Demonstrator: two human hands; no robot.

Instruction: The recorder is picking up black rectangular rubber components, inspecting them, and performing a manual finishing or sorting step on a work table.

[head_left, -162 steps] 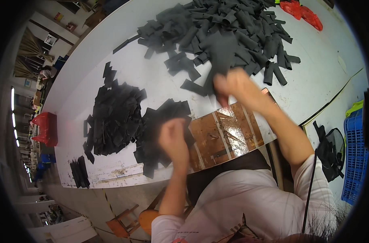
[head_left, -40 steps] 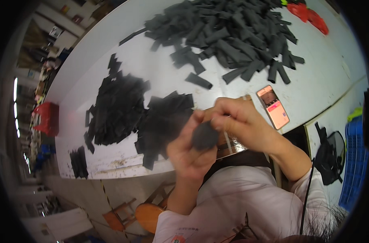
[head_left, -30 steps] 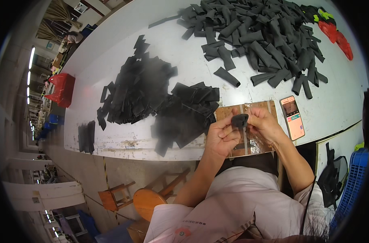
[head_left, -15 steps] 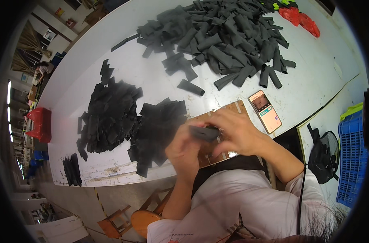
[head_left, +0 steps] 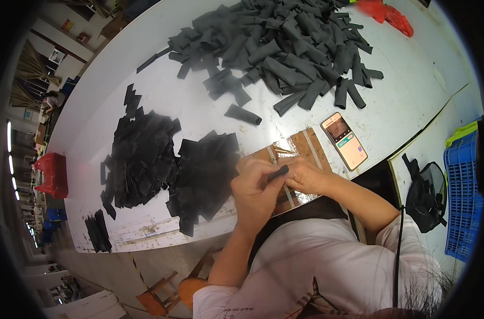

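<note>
Just above a brown board [head_left: 309, 139] with pale strips and shiny tape, my two hands meet around a small piece of black fabric [head_left: 278, 173]. My left hand [head_left: 254, 187] pinches it between thumb and fingers, and only a dark, folded-looking end shows. My right hand [head_left: 307, 176] is closed against the same piece from the other side; its fingertips are partly hidden. Flat black fabric pieces [head_left: 207, 167] lie in a heap just left of my left hand. One rolled dark grey fabric tube [head_left: 243, 114] lies by itself beyond the board.
A large pile of dark grey fabric tubes [head_left: 289, 58] covers the table's far side. Another black heap [head_left: 143, 159] lies left, with a small stack [head_left: 97, 232] near the edge. A phone [head_left: 344, 141] lies right of the board. A blue crate [head_left: 461, 196] stands far right.
The black fabric has turned and become more compact between my hands, its wide opening no longer showing. My hands have drawn closer together, and the right fingers have closed in. The view has shifted slightly.
</note>
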